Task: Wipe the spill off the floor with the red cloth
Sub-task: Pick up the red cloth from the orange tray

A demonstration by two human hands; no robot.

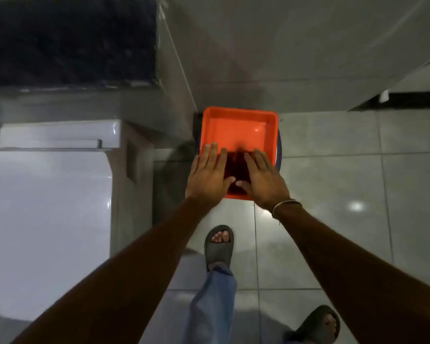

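Note:
An orange-red square tub (238,125) stands on the tiled floor (333,182) against the wall corner. In its near half lies a dark red shape (236,170) that looks like the red cloth. My left hand (207,176) and my right hand (265,181) hover palm down over the tub's near edge, one on each side of that shape, with their fingers spread. Both thumbs point toward it; I cannot tell whether they touch it. Neither hand holds anything. No spill is clearly visible on the floor.
A white appliance (47,219) fills the left side, with a dark countertop (67,40) behind it. Grey wall tiles (296,45) rise behind the tub. My feet in dark sandals (219,244) (318,324) stand on the tiles. A dark gap (407,98) runs along the right wall's base.

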